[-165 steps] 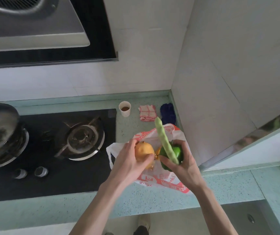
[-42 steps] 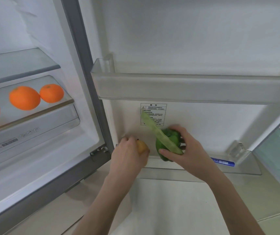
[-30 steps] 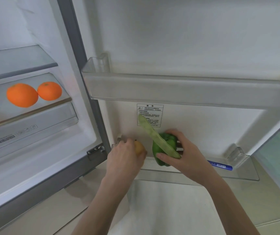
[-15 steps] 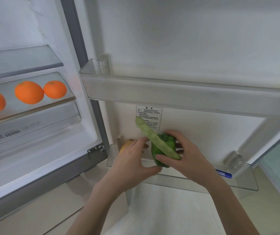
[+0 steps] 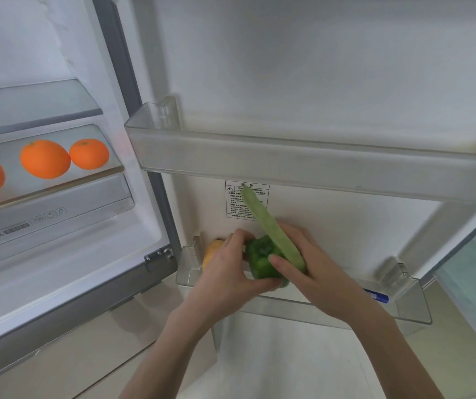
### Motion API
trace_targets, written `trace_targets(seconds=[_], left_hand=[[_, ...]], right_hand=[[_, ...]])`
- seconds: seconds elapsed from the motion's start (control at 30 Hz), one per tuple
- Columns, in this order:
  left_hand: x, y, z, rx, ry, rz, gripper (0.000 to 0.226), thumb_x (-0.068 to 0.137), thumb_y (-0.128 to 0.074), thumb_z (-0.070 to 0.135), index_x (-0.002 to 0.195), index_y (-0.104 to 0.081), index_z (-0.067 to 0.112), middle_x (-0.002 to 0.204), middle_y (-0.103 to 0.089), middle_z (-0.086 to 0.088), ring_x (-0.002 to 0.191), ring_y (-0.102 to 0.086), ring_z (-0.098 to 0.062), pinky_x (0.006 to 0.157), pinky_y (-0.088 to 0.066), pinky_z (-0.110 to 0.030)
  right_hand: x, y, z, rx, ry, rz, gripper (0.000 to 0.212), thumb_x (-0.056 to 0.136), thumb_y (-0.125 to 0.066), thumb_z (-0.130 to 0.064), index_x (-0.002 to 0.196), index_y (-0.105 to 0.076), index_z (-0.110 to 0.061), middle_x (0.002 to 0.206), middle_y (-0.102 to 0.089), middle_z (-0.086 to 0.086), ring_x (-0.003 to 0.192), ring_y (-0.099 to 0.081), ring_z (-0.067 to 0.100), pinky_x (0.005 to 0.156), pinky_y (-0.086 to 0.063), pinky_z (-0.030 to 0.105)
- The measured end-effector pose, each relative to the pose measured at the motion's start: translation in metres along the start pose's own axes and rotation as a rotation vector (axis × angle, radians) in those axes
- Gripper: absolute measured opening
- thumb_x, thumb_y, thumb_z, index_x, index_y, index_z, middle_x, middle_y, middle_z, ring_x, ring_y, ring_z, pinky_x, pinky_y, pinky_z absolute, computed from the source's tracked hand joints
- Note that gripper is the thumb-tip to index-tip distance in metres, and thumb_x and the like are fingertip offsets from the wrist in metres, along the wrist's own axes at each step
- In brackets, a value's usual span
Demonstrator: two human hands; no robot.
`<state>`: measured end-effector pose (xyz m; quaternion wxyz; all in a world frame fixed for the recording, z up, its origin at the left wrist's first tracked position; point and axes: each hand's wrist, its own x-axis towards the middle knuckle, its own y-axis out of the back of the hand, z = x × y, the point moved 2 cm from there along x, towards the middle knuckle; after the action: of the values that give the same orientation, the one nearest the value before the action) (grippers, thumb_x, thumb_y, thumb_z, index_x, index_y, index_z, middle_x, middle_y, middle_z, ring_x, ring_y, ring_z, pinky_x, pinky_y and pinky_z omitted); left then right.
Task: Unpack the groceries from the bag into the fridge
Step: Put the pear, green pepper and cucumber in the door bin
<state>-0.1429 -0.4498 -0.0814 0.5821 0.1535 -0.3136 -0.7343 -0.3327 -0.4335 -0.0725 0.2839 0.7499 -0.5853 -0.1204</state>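
The fridge stands open with its door swung right. A yellow fruit [image 5: 211, 251] lies at the left end of the lower door bin [image 5: 346, 310], free of either hand. Just right of it, my left hand [image 5: 228, 276] grips a green bell pepper [image 5: 261, 259] from the left, thumb under it. My right hand [image 5: 314, 264] holds the same pepper from the right and pins a long pale green bean [image 5: 268, 226] across its top with the thumb. The bean sticks up and left over the door's label. The grocery bag is out of view.
The upper door bin [image 5: 288, 165] juts out above my hands. A blue-tipped item [image 5: 378, 297] lies at the right of the lower bin. Three oranges [image 5: 45, 159] sit on a fridge shelf at the left, above a drawer [image 5: 58, 214]. Pale floor lies below.
My left hand set the yellow fruit in the lower door bin, let go of it, and moved right onto the pepper. My right hand kept hold of the pepper and bean.
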Motion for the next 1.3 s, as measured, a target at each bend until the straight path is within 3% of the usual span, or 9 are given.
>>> trace_targets(seconds=[0.13, 0.23, 0.37, 0.57, 0.77, 0.87, 0.97, 1.1, 1.3], left_hand=[[0.004, 0.002, -0.001, 0.076, -0.012, -0.046, 0.082, 0.061, -0.081, 0.064, 0.131, -0.046, 0.041, 0.113, -0.056, 0.018, 0.101, -0.056, -0.003, 0.093, -0.053, -0.035], [0.008, 0.002, -0.001, 0.164, -0.036, -0.047, 0.080, 0.062, -0.075, 0.073, 0.131, -0.050, 0.042, 0.112, -0.053, 0.017, 0.101, -0.053, -0.007, 0.093, -0.051, -0.034], [0.009, -0.001, 0.002, 0.227, -0.060, -0.045, 0.074, 0.073, -0.078, 0.063, 0.135, -0.048, 0.036, 0.115, -0.052, 0.015, 0.101, -0.052, -0.008, 0.086, -0.042, -0.022], [0.015, -0.007, 0.001, 0.435, -0.092, -0.082, 0.072, 0.072, -0.076, 0.056, 0.134, -0.044, 0.038, 0.123, -0.055, 0.014, 0.114, -0.054, -0.016, 0.104, -0.037, -0.036], [0.027, -0.008, 0.002, 0.553, -0.088, -0.174, 0.071, 0.070, -0.076, 0.058, 0.130, -0.046, 0.036, 0.127, -0.057, 0.015, 0.116, -0.052, -0.017, 0.102, -0.033, -0.037], [0.029, -0.008, 0.003, 0.551, -0.063, -0.187, 0.070, 0.069, -0.075, 0.058, 0.127, -0.044, 0.033, 0.119, -0.060, 0.014, 0.110, -0.052, -0.018, 0.101, -0.032, -0.040], [0.030, -0.007, 0.001, 0.549, -0.047, -0.184, 0.068, 0.069, -0.073, 0.061, 0.124, -0.045, 0.031, 0.114, -0.060, 0.012, 0.109, -0.051, -0.018, 0.100, -0.032, -0.040], [0.029, -0.006, -0.004, 0.495, -0.062, -0.185, 0.072, 0.069, -0.074, 0.062, 0.129, -0.046, 0.034, 0.123, -0.057, 0.014, 0.115, -0.050, -0.016, 0.102, -0.034, -0.039], [0.024, 0.000, -0.002, 0.406, -0.066, -0.142, 0.080, 0.071, -0.078, 0.058, 0.138, -0.040, 0.035, 0.130, -0.055, 0.016, 0.120, -0.050, -0.015, 0.105, -0.033, -0.037]], right_hand=[[-0.008, 0.016, 0.006, -0.014, 0.056, 0.203, 0.038, 0.096, -0.067, -0.031, 0.134, -0.063, -0.031, 0.118, -0.062, -0.018, 0.100, -0.066, 0.009, 0.082, -0.054, 0.018], [-0.013, 0.028, 0.013, 0.021, 0.015, 0.267, 0.023, 0.096, -0.069, -0.021, 0.117, -0.072, -0.030, 0.100, -0.070, -0.016, 0.084, -0.069, 0.013, 0.070, -0.058, 0.025], [-0.019, 0.042, 0.025, 0.047, -0.036, 0.270, 0.026, 0.090, -0.070, -0.031, 0.116, -0.073, -0.031, 0.101, -0.072, -0.014, 0.087, -0.068, 0.015, 0.080, -0.057, 0.025], [-0.024, 0.053, 0.040, 0.021, -0.099, 0.215, 0.029, 0.092, -0.075, -0.012, 0.111, -0.075, -0.033, 0.100, -0.073, -0.017, 0.091, -0.068, 0.009, 0.088, -0.055, 0.025], [-0.026, 0.055, 0.048, 0.096, -0.093, 0.194, 0.032, 0.089, -0.077, -0.005, 0.110, -0.075, -0.030, 0.104, -0.075, -0.013, 0.100, -0.070, 0.008, 0.095, -0.054, 0.021], [-0.025, 0.051, 0.049, 0.216, -0.096, 0.164, 0.035, 0.088, -0.077, 0.000, 0.113, -0.076, -0.024, 0.106, -0.077, -0.003, 0.102, -0.073, 0.013, 0.095, -0.055, 0.022], [-0.022, 0.047, 0.054, 0.146, -0.122, 0.091, 0.037, 0.087, -0.080, -0.005, 0.113, -0.076, -0.032, 0.107, -0.076, -0.008, 0.102, -0.071, 0.010, 0.094, -0.055, 0.022], [-0.019, 0.042, 0.060, -0.003, -0.169, -0.038, 0.031, 0.089, -0.078, -0.012, 0.112, -0.076, -0.032, 0.106, -0.074, -0.014, 0.103, -0.069, 0.005, 0.100, -0.053, 0.030], [-0.016, 0.040, 0.058, -0.034, -0.162, -0.059, 0.032, 0.088, -0.078, -0.012, 0.113, -0.073, -0.031, 0.106, -0.073, -0.013, 0.103, -0.069, 0.006, 0.100, -0.054, 0.035]])
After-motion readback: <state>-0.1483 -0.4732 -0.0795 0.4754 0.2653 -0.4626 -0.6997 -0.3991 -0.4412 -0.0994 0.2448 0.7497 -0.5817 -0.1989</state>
